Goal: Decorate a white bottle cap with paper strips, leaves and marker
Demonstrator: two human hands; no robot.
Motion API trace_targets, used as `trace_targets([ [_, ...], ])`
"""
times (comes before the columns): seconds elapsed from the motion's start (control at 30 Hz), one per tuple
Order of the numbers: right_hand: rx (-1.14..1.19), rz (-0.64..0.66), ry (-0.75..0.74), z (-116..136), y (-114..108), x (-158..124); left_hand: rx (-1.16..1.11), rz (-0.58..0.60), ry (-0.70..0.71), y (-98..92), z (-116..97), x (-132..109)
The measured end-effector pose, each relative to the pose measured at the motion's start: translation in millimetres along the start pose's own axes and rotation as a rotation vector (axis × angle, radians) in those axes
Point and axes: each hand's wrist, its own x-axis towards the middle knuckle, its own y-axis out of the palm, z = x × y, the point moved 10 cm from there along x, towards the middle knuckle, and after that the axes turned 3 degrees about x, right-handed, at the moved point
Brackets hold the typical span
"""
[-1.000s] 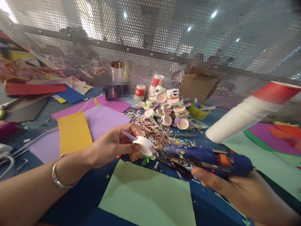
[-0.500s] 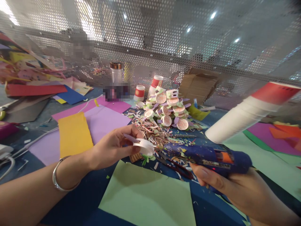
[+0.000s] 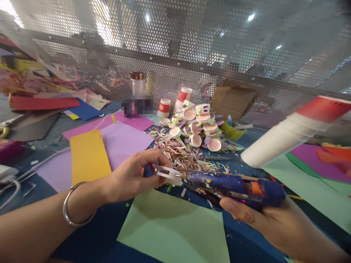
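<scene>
Between thumb and fingers, my left hand (image 3: 139, 175) pinches a small white paper disc piece (image 3: 170, 176) with a purple strip on its left side. My right hand (image 3: 255, 219) is wrapped round a blue glue gun (image 3: 233, 188) speckled with paper bits. The gun's nozzle points left and meets the right edge of the white piece, or lies very close to it. Beyond the hands rises a pile of similar white round pieces (image 3: 195, 140) with green and purple strips. A light green sheet (image 3: 175, 226) lies in front, below both hands.
Paper shreds (image 3: 181, 153) and scissors (image 3: 200, 191) lie behind the gun. A tall stack of cups (image 3: 285, 135) leans at the right. Yellow (image 3: 90, 157) and purple sheets lie at the left near a white cable. A jar (image 3: 137, 86) and cardboard (image 3: 231, 98) stand behind.
The white piece has tilted so that it shows more edge-on. The glue gun has shifted slightly left and down, its nozzle now at the piece's edge.
</scene>
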Motion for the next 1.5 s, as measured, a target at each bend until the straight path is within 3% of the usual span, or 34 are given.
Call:
trace_targets([
  [0.13,-0.001,-0.014,-0.018,-1.0,0.0,0.5,0.034,-0.007,0.013,-0.4,-1.5,-0.3],
  [0.33,-0.078,-0.143,0.021,-12.6,-9.4,-8.3,0.087,-0.029,0.032,-2.3,-6.1,-1.6],
  [0.57,-0.093,0.015,0.06,-8.3,0.9,-5.4,0.11,-0.044,0.063,-3.4,-10.1,0.0],
  [0.8,-0.151,-0.05,0.04,-13.5,-4.8,-10.1,0.149,-0.048,0.074,-4.5,-13.6,-0.1],
  [0.93,-0.206,-0.05,0.052,-22.0,-6.5,-14.5,0.259,-0.079,0.142,-7.0,-22.2,-2.8],
  [1.1,-0.178,-0.102,0.073,-18.0,-12.4,-14.1,0.33,-0.178,0.337,-13.2,-45.4,-10.8],
  [1.17,-0.073,-0.134,0.11,-17.4,-17.5,-12.6,0.286,-0.218,0.362,-16.7,-48.8,-13.2],
  [1.23,-0.079,-0.225,0.158,-22.5,-33.4,-13.6,0.192,-0.245,0.297,-20.0,-41.1,-11.6],
  [1.4,-0.354,-0.203,0.196,-48.7,-64.7,-14.5,-0.311,-0.23,0.039,-16.4,2.1,-1.9],
  [1.5,-0.518,-0.179,0.238,-66.0,-73.2,-13.7,-0.545,-0.233,-0.018,-14.2,17.6,0.5],
])
